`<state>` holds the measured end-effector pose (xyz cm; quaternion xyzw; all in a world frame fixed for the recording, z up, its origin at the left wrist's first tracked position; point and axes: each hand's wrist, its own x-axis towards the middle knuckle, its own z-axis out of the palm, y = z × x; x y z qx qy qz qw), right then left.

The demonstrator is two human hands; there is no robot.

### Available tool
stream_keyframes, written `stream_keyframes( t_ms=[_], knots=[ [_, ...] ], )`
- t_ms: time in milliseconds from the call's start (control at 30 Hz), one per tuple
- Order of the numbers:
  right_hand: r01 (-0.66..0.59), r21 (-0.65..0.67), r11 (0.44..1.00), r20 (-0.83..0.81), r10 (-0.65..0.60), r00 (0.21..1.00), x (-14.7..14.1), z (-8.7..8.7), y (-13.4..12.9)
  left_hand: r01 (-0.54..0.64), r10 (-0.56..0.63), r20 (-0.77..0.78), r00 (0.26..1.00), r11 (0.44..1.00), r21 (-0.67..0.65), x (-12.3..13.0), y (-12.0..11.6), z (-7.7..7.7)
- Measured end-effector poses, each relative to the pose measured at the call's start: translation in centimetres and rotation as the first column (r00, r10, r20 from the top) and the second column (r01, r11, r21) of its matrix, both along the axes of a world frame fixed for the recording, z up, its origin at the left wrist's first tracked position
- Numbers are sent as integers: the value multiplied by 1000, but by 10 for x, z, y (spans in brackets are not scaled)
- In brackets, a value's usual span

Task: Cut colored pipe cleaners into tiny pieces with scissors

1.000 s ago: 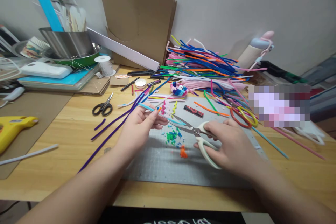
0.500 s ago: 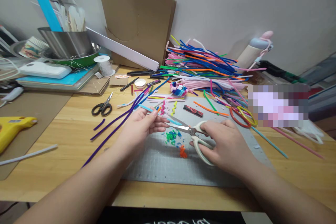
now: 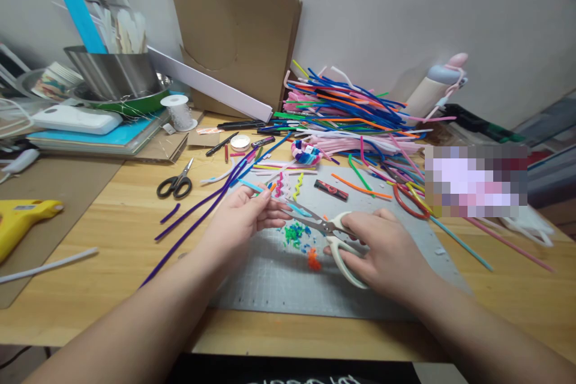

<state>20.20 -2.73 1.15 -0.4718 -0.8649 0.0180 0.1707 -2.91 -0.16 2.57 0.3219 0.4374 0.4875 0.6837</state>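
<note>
White-handled scissors [image 3: 327, 227] are gripped in the curled right hand [image 3: 382, 246], blades aimed leftward. By the left hand [image 3: 243, 213], a light-blue pipe cleaner [image 3: 249, 185] is pinched, one end reaching the blades. Beyond both hands, heaped pipe cleaners [image 3: 355, 111] are seen.

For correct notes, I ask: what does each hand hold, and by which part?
The left hand pinches a light-blue strip partway along its length; an orange bit shows there too. The right hand holds white-handled scissors by their handles.
</note>
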Motion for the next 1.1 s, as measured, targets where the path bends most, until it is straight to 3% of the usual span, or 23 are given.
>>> stream_keyframes(
  t_ms=[900,1100],
  knots=[
    [-10,22,1000,65,8,998,3,-3,0,-34,50,-160,986,994,101,-3,2,-3],
    [42,22,999,-17,-42,999,5,-1,2,-87,108,-201,974,990,113,-3,1,-1]
  ],
)
